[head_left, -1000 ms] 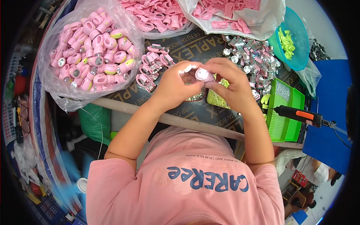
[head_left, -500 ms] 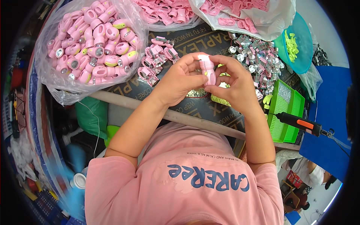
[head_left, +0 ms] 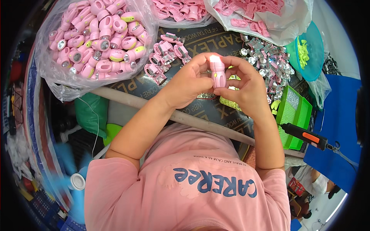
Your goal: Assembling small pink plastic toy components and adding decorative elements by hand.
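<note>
Both hands hold a small pink flashlight (head_left: 219, 75) upright above the table, its bright lamp end pointing away from me. My left hand (head_left: 187, 85) grips it from the left, thumb against the body by a small yellow-green button. From the right, my right hand (head_left: 249, 87) pinches it, with fingertips near the lamp end and the thumb at the lower end. Beyond my left hand lies a small pile of opened pink shells with metal parts (head_left: 165, 56). Yellow-green pieces (head_left: 230, 103) sit below my right hand, partly hidden by it.
A clear bag of pink flashlights (head_left: 96, 46) stands at the left. Silvery parts (head_left: 269, 63) are heaped right of my hands. A green box (head_left: 287, 111) of small metal pieces, an electric screwdriver (head_left: 304, 135) and a teal bowl (head_left: 308, 63) are at the right. A white sack (head_left: 296, 19) holds pink shells.
The flashlight stands a little straighter, and its lamp end now glows with a reddish rim. Both hands keep their hold. The whole view has shifted slightly.
</note>
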Demonstrator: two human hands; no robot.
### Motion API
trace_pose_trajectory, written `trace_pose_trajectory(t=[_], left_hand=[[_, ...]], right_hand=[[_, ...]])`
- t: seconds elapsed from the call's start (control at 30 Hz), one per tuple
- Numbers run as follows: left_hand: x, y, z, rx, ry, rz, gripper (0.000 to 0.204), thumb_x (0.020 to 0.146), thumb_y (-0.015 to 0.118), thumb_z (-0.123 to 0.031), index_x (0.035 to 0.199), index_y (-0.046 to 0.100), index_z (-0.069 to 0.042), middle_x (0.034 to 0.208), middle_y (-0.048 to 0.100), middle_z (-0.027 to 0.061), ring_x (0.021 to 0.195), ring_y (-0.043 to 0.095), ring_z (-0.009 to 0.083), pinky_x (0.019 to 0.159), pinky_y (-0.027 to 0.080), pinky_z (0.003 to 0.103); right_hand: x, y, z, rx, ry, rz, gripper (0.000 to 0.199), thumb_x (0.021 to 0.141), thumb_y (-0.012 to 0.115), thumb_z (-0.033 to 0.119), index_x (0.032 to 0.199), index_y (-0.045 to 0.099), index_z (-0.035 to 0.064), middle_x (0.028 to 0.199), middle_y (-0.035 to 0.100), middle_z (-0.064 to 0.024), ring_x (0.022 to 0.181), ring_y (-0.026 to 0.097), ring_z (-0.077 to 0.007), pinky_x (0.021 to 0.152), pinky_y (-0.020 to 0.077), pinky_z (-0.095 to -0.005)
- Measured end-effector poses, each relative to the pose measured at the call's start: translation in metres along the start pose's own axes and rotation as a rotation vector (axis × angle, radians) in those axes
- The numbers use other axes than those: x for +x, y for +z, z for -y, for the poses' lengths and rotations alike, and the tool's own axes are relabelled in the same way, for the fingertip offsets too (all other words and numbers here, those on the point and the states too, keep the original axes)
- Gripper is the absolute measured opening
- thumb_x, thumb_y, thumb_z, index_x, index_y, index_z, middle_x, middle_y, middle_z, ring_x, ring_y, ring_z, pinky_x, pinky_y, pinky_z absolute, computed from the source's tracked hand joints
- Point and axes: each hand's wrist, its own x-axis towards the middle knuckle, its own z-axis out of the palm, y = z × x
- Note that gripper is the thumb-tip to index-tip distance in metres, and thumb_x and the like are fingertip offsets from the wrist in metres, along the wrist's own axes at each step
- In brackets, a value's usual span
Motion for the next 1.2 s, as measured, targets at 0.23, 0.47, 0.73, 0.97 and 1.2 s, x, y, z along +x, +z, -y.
trace_pose_trajectory(t=[0.23,0.47,0.73,0.97,1.2], left_hand=[[0.002,-0.004,0.006,0.064,0.038,-0.014,0.055,0.087,0.057,0.001,0.140,0.043,-0.006,0.131,0.055,0.0086,0.118,0.059,0.0180,0.093,0.055,0.034],[0.006,-0.005,0.024,0.335,0.147,-0.095,0.048,0.087,0.053,0.004,0.134,0.045,-0.004,0.129,0.059,0.0122,0.108,0.064,0.0187,0.090,0.053,0.032],[0.007,0.001,0.036,0.696,0.338,-0.332,0.045,0.084,0.052,0.005,0.128,0.049,-0.004,0.105,0.067,0.0144,0.096,0.069,0.0265,0.085,0.056,0.037],[0.009,-0.005,0.027,0.137,0.058,-0.210,0.052,0.089,0.050,0.006,0.138,0.042,-0.007,0.120,0.057,0.0131,0.100,0.066,0.0239,0.079,0.057,0.036],[0.005,-0.015,0.008,-0.103,0.002,-0.051,0.059,0.094,0.052,0.003,0.147,0.029,-0.010,0.129,0.055,0.0149,0.107,0.065,0.0247,0.086,0.056,0.038]], right_hand=[[0.000,0.010,0.001,-0.209,-0.087,-0.037,0.061,0.066,0.084,-0.007,0.122,0.064,0.0030,0.117,0.065,-0.0096,0.094,0.067,-0.0173,0.079,0.0633,-0.0306],[0.004,0.018,0.003,-0.399,-0.069,-0.026,0.060,0.066,0.079,-0.008,0.123,0.062,0.0021,0.115,0.063,-0.0072,0.094,0.065,-0.0139,0.079,0.0618,-0.0292],[0.005,0.021,0.010,-0.462,-0.130,-0.053,0.051,0.068,0.077,-0.006,0.116,0.063,0.0025,0.106,0.066,-0.0091,0.088,0.067,-0.0176,0.072,0.0602,-0.0300],[0.023,0.001,-0.005,-0.073,0.102,-0.115,0.040,0.082,0.068,-0.005,0.122,0.063,-0.0020,0.108,0.069,-0.0080,0.087,0.068,-0.0121,0.074,0.0600,-0.0281],[0.059,-0.012,-0.046,-0.275,-0.036,-0.273,0.035,0.089,0.068,0.002,0.124,0.065,0.0006,0.104,0.074,-0.0091,0.086,0.070,-0.0156,0.076,0.0557,-0.0286]])
